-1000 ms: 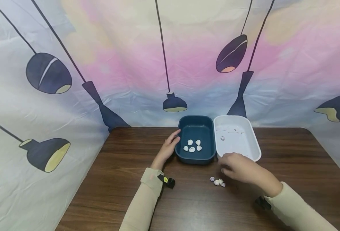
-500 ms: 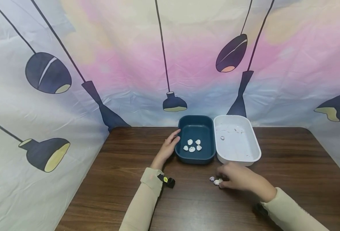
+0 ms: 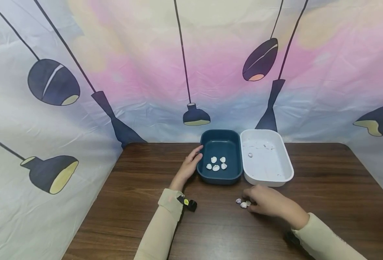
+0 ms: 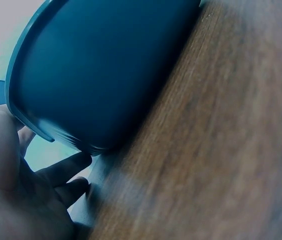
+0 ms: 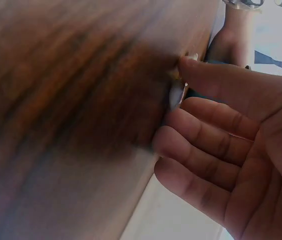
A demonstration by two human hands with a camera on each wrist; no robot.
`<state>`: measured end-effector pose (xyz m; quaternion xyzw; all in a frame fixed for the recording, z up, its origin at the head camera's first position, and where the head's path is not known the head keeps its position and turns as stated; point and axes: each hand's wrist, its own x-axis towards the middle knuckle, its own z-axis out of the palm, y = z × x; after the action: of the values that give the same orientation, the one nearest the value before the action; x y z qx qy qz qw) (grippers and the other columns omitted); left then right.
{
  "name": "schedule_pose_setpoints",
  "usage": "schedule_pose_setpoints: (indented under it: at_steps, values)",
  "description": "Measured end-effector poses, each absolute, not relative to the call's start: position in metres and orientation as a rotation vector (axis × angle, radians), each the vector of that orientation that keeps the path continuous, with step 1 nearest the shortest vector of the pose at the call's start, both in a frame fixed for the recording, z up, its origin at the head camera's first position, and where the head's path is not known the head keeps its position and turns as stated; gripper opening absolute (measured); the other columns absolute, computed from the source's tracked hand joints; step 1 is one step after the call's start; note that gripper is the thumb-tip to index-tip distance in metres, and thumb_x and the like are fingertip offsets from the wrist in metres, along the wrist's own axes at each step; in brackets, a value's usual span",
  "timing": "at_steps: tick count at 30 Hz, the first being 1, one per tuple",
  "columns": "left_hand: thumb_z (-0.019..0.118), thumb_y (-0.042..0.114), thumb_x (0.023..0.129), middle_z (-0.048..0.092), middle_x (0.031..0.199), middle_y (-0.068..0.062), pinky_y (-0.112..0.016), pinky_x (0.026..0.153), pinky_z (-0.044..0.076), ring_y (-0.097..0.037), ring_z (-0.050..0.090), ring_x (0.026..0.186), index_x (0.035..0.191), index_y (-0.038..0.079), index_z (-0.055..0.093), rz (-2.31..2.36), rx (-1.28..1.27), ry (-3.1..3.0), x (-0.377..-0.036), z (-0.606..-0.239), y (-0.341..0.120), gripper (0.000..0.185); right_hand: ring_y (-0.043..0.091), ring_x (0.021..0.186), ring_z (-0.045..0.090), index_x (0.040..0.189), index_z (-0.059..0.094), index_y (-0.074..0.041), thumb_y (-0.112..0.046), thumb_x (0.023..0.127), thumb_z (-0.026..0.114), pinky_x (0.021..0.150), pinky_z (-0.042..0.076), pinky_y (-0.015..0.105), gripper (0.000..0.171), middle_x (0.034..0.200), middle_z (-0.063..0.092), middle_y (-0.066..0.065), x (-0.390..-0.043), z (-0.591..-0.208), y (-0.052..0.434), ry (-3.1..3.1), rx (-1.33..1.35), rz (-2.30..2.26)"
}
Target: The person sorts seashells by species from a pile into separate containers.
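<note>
Against the left side of a dark teal tray [image 3: 220, 146], my left hand [image 3: 188, 167] rests with loosely extended fingers. The left wrist view shows these fingers beside the corner of that tray. Several white seashells [image 3: 215, 168] lie inside it. My right hand [image 3: 272, 203] reaches down to a small group of seashells [image 3: 243, 205] on the wooden table, in front of the white tray [image 3: 269, 169]. In the right wrist view, its thumb and forefinger pinch a small seashell [image 5: 176, 95]. The hand hides part of the group; a purplish seashell [image 3: 238, 201] lies at its left.
The two trays stand side by side at the table's [image 3: 139, 216] far edge. One small seashell [image 3: 250, 155] and some dark specks lie in the white tray. Behind the table hangs a cloth [image 3: 146, 65] printed with lamps.
My right hand has come back from the white tray's front rim and down to the seashells on the table. The left hand has stayed at the teal tray.
</note>
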<state>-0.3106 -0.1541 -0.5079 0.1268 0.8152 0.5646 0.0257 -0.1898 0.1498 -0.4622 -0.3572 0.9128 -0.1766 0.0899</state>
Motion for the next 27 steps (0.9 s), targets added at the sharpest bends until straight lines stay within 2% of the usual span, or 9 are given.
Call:
schedule_pose_setpoints:
  at_steps: [2, 8, 12, 16, 18, 23, 27]
  values:
    - [0.043, 0.043, 0.105, 0.041, 0.153, -0.003, -0.056, 0.119, 0.001, -0.028, 0.038, 0.139, 0.15, 0.031, 0.042, 1.747, 0.391, 2.518, -0.311, -0.508, -0.154, 0.047, 0.001, 0.054, 0.041, 0.086, 0.063, -0.016, -0.009, 0.077, 0.077, 0.045, 0.036, 0.021, 0.017, 0.065, 0.048, -0.015, -0.189, -0.463, 0.15, 2.716, -1.054, -0.527]
    - [0.043, 0.038, 0.106, 0.039, 0.154, -0.005, -0.056, 0.113, 0.027, -0.029, 0.038, 0.138, 0.151, 0.029, 0.041, 1.744, 0.402, 2.514, -0.312, -0.508, -0.154, 0.046, 0.0, 0.055, 0.04, 0.084, 0.063, -0.016, -0.003, 0.076, 0.073, 0.047, 0.035, 0.02, 0.019, 0.065, 0.047, -0.014, -0.189, -0.466, 0.154, 2.732, -1.108, -0.541]
    - [0.042, 0.034, 0.107, 0.037, 0.156, -0.008, -0.058, 0.115, 0.022, -0.031, 0.035, 0.14, 0.153, 0.024, 0.038, 1.739, 0.387, 2.492, -0.31, -0.504, -0.153, 0.047, 0.0, 0.056, 0.039, 0.083, 0.062, -0.016, 0.001, 0.074, 0.07, 0.048, 0.035, 0.02, 0.021, 0.066, 0.047, -0.014, -0.19, -0.465, 0.158, 2.713, -1.14, -0.563]
    - [0.041, 0.029, 0.107, 0.036, 0.156, -0.012, -0.059, 0.117, 0.014, -0.034, 0.035, 0.14, 0.153, 0.017, 0.037, 1.713, 0.397, 2.483, -0.298, -0.485, -0.152, 0.048, 0.0, 0.058, 0.041, 0.082, 0.063, -0.014, 0.004, 0.072, 0.068, 0.051, 0.039, 0.02, 0.022, 0.067, 0.05, -0.014, -0.191, -0.46, 0.161, 2.707, -1.184, -0.57]
    - [0.042, 0.026, 0.107, 0.037, 0.155, -0.014, -0.06, 0.116, 0.015, -0.035, 0.036, 0.139, 0.153, 0.014, 0.037, 1.702, 0.406, 2.488, -0.293, -0.476, -0.151, 0.048, 0.0, 0.06, 0.044, 0.082, 0.064, -0.014, 0.004, 0.071, 0.068, 0.054, 0.042, 0.02, 0.022, 0.069, 0.054, -0.013, -0.192, -0.456, 0.163, 2.711, -1.217, -0.563]
    - [0.042, 0.026, 0.107, 0.038, 0.154, -0.015, -0.06, 0.117, 0.01, -0.036, 0.036, 0.139, 0.153, 0.014, 0.038, 1.708, 0.411, 2.488, -0.288, -0.469, -0.15, 0.048, 0.001, 0.068, 0.053, 0.086, 0.071, -0.011, 0.006, 0.072, 0.069, 0.061, 0.05, 0.025, 0.022, 0.077, 0.064, -0.008, -0.192, -0.443, 0.165, 2.685, -1.268, -0.559]
    - [0.041, 0.028, 0.107, 0.038, 0.154, -0.014, -0.059, 0.118, 0.007, -0.035, 0.036, 0.14, 0.153, 0.016, 0.037, 1.7, 0.405, 2.484, -0.288, -0.47, -0.151, 0.047, 0.003, 0.073, 0.056, 0.088, 0.075, -0.011, 0.006, 0.073, 0.069, 0.064, 0.052, 0.026, 0.023, 0.08, 0.067, -0.006, -0.192, -0.432, 0.165, 2.653, -1.285, -0.555]
